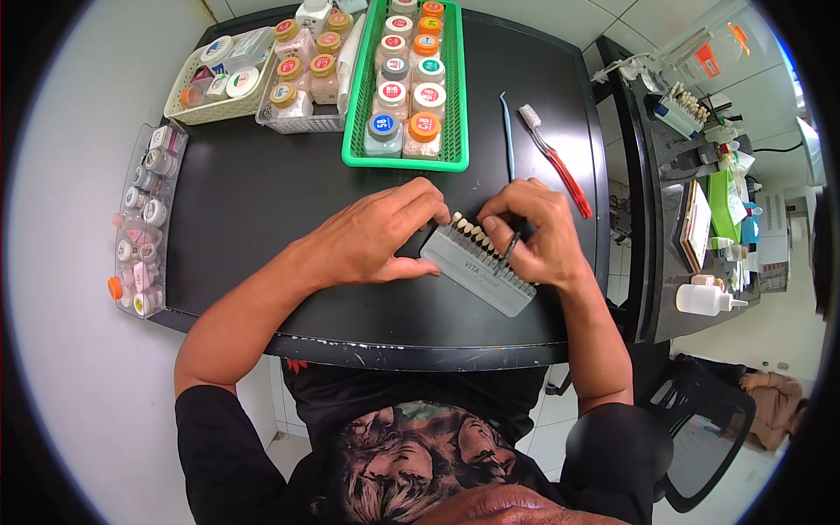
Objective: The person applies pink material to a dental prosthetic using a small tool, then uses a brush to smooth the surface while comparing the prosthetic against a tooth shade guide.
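A tooth shade guide (pixel 477 280) lies slanted on the black table in front of me. Its grey holder carries a row of tooth-coloured tabs (pixel 468 227) along the far side. My left hand (pixel 385 232) grips the guide's left end, fingertips at the far corner and thumb along the near edge. Over the right part of the row, my right hand (pixel 538 232) is closed in a pinch. A thin grey shade tab (pixel 507 251) sticks out from its fingers, tilted against the others. The right hand hides several tabs behind it.
Beyond my hands stands a green basket (pixel 407 164) of capped jars. Left of it are a clear basket (pixel 302 122), a cream basket (pixel 210 109) and a clear rack of small jars (pixel 144 219). A blue-handled instrument (pixel 508 131) and a red toothbrush (pixel 560 166) lie far right.
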{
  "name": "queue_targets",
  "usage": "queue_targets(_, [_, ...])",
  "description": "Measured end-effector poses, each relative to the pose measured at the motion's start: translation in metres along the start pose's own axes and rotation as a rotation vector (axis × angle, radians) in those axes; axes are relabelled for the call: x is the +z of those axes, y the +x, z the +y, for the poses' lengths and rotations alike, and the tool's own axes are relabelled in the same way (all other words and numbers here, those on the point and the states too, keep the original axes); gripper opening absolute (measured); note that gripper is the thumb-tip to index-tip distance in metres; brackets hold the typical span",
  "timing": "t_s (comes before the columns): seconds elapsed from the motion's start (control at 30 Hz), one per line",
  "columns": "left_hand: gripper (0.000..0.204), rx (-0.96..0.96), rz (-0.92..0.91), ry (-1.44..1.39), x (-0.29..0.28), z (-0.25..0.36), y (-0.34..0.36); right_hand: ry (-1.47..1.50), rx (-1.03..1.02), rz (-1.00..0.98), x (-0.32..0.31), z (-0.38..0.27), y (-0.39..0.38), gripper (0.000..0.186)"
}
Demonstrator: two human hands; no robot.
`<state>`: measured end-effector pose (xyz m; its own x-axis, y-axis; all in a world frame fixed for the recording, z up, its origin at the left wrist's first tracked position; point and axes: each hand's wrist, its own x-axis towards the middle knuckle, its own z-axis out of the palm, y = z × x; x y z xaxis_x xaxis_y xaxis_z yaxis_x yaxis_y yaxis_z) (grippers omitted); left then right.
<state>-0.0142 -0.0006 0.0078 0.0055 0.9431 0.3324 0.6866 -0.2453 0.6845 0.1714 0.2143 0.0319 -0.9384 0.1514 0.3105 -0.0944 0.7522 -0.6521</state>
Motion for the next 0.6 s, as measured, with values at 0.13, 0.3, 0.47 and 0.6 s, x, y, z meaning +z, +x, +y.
queue_targets(0.13, [0.056,-0.006,-0.007,-0.015,0.000,0.000,0.002,-0.023,0.001,-0.060,0.007,-0.003,-0.003,0.006])
queue_targets(0.3, [0.056,-0.015,-0.011,-0.016,0.000,0.000,0.001,0.035,0.014,-0.075,0.011,0.000,-0.002,0.005])
queue_targets(0.47, [0.056,-0.009,-0.001,-0.015,0.001,0.001,0.001,0.028,0.033,-0.048,0.013,0.001,-0.003,0.005])
queue_targets(0.6, [0.055,-0.010,0.003,-0.024,0.002,0.000,0.001,0.020,0.049,-0.034,0.012,0.003,-0.003,0.005])
